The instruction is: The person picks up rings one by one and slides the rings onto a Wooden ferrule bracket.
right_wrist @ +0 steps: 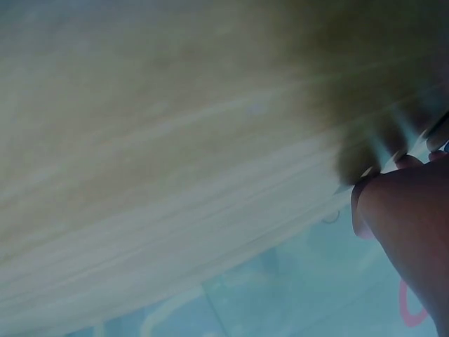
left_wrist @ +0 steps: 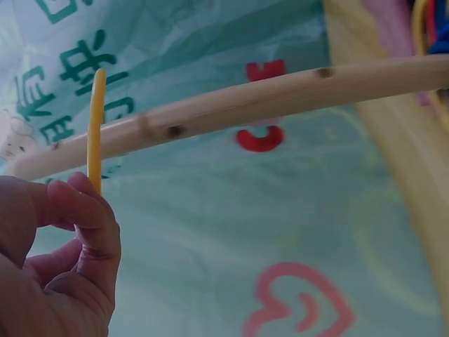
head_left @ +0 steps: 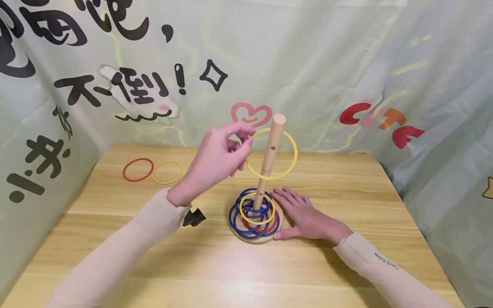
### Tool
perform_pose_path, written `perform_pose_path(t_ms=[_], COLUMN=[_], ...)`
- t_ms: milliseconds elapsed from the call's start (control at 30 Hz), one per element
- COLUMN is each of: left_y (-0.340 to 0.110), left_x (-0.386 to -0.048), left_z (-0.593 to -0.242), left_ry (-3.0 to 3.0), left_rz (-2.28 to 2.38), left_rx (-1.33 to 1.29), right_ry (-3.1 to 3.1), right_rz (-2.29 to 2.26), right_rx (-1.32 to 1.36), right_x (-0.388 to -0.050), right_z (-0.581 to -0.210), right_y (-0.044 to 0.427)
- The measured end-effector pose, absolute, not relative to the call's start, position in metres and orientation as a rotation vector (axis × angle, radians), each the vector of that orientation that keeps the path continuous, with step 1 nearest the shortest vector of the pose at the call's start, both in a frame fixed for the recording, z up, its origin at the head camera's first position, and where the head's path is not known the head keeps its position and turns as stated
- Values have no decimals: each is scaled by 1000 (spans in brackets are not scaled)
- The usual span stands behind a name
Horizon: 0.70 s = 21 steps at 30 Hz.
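Note:
My left hand [head_left: 227, 149] pinches a yellow ring [head_left: 295, 156] between thumb and fingertips. This ring appears to loop around the upper part of an upright wooden post [head_left: 274, 139]; in the left wrist view the ring [left_wrist: 95, 133] shows edge-on, crossing the post [left_wrist: 231, 109]. Around the foot of the post lie several blue rings [head_left: 235, 222], a red ring and another yellow ring [head_left: 257, 223], stacked over a round wooden base [head_left: 256, 242]. My right hand [head_left: 304, 216] rests at the right side of this base, fingers spread.
To the left on the wooden table [head_left: 154, 256] lie a red ring [head_left: 124, 173] and a thin yellow ring [head_left: 181, 171], side by side. A printed curtain [head_left: 308, 64] hangs behind the table and along both sides. A black piece [head_left: 194, 217] shows beside the left cuff.

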<state>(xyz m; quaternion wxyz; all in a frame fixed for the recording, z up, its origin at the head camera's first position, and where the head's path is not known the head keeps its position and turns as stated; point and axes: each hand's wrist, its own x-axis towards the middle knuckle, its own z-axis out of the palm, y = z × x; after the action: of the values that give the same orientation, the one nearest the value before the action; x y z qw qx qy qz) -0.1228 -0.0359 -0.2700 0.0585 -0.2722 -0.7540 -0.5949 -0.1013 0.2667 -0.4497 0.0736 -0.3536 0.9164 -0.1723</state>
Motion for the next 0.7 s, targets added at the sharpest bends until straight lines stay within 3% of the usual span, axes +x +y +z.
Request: perform_pose_path(t_ms=[700], left_y=[-35], left_x=[-130], left_z=[-395], left_ry=[-2708], left_rz=[-1722], left_rx=[-647], right_ry=[2735], right_rz=[-540], right_rx=[-1032], right_x=[-101], right_z=[-450], right_y=[266])
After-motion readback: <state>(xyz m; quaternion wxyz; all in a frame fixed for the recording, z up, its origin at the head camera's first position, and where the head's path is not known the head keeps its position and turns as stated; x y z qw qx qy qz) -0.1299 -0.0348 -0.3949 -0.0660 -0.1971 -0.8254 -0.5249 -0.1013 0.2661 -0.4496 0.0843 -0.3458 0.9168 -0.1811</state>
